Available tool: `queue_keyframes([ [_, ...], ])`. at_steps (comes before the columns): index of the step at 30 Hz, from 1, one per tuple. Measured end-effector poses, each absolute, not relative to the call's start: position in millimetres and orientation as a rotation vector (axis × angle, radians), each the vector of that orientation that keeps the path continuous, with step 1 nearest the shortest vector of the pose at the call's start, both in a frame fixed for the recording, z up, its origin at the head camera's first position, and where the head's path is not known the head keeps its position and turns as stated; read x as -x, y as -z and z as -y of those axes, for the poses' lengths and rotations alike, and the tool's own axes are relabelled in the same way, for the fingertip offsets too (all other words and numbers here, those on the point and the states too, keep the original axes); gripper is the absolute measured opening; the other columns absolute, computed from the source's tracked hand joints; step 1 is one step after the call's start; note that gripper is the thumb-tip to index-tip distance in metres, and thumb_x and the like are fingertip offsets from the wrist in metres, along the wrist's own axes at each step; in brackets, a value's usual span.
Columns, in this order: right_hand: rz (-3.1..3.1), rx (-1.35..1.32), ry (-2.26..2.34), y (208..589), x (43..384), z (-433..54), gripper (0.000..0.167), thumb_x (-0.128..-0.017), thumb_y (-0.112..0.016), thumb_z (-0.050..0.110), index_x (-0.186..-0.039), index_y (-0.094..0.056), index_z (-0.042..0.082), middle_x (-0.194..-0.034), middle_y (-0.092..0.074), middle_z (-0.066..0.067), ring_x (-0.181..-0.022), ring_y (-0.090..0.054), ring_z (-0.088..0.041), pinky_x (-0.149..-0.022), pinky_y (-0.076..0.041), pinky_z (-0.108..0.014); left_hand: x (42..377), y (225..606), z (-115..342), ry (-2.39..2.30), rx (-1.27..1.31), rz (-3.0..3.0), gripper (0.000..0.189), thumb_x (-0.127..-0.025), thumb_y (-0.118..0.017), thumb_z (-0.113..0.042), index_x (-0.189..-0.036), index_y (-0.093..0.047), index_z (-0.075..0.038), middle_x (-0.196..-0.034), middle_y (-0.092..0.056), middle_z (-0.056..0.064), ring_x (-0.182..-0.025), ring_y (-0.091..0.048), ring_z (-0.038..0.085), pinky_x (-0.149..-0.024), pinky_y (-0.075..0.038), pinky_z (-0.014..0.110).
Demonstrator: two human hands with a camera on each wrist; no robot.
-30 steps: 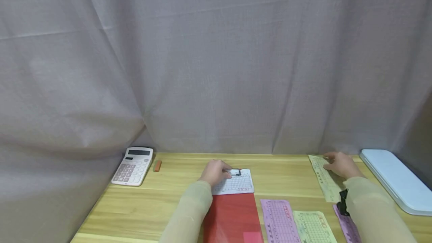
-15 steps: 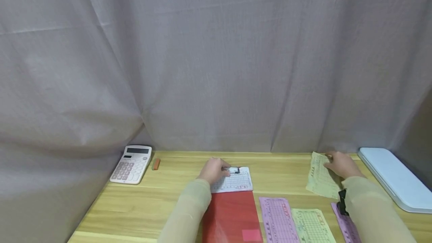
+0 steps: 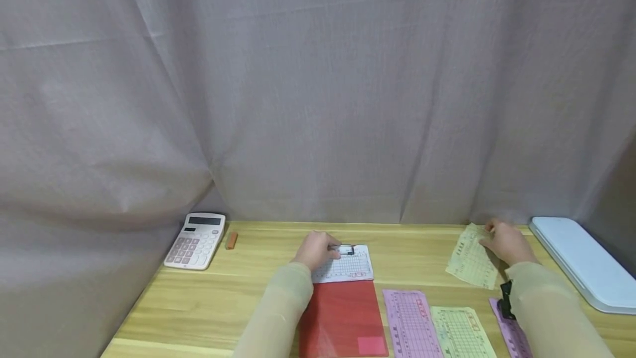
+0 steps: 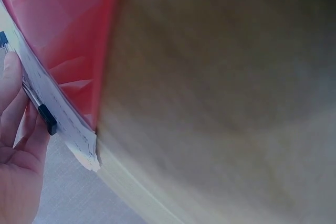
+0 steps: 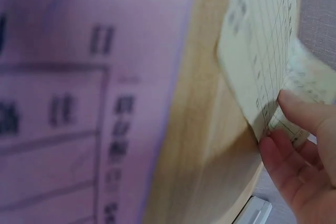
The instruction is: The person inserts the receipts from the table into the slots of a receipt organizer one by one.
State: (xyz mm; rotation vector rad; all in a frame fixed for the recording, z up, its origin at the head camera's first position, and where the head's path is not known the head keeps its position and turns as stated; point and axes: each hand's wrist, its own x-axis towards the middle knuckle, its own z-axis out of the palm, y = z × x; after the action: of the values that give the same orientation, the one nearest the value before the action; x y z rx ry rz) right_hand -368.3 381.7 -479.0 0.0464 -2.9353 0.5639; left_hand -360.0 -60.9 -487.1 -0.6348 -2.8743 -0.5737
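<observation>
At the middle of the head view my left hand pinches a binder clip at the top edge of a stack of white printed forms. In the left wrist view the thumb lies along the clip's wire handle. Under the forms is a red folder. Near the curtain on the right, my right hand pinches the corner of a pale yellow printed slip between thumb and fingers. That slip lies slanted, and the right wrist view shows another piece of yellow paper behind the thumb.
A purple form and a yellow-green form lie right of the folder. Another purple form is partly under the right forearm. A white flat case sits at far right, a calculator and an orange eraser at left.
The yellow slip in my right hand has turned, its lower end swinging left, and it now lies more slanted. My left hand has stayed on the clip.
</observation>
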Motion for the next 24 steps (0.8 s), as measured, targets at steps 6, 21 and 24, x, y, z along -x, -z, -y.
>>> queue_keyframes([
  [6, 2.905, -0.094, -0.596, 478, 360, -387, 0.019, -0.089, -0.062, 0.015, -0.083, -0.058, -0.002, -0.069, -0.056, -0.011, -0.060, -0.048, -0.022, -0.052, -0.039, -0.035, 358, 485, 62, 0.608, 0.636, 2.867, 0.027, -0.074, -0.079, -0.027, -0.099, -0.077, -0.017, -0.099, -0.073, -0.004, -0.097, -0.067, 0.013, -0.083, -0.053, 0.026],
  [21, 2.877, -0.083, -0.861, 478, 347, -394, 0.039, -0.099, -0.049, 0.028, -0.067, -0.049, 0.007, -0.055, -0.047, 0.001, -0.052, -0.042, -0.015, -0.050, -0.031, -0.027, 360, 486, 63, 0.545, 0.672, 2.875, 0.026, -0.076, -0.079, -0.025, -0.101, -0.076, -0.018, -0.099, -0.073, -0.003, -0.097, -0.067, 0.013, -0.083, -0.053, 0.027],
  [24, 2.867, -0.091, -0.890, 475, 344, -394, 0.039, -0.100, -0.049, 0.028, -0.067, -0.050, 0.007, -0.054, -0.046, 0.001, -0.050, -0.041, -0.014, -0.048, -0.032, -0.027, 361, 488, 61, 0.553, 0.659, 2.881, 0.026, -0.076, -0.079, -0.026, -0.101, -0.076, -0.019, -0.099, -0.073, -0.004, -0.097, -0.066, 0.013, -0.083, -0.053, 0.027],
])
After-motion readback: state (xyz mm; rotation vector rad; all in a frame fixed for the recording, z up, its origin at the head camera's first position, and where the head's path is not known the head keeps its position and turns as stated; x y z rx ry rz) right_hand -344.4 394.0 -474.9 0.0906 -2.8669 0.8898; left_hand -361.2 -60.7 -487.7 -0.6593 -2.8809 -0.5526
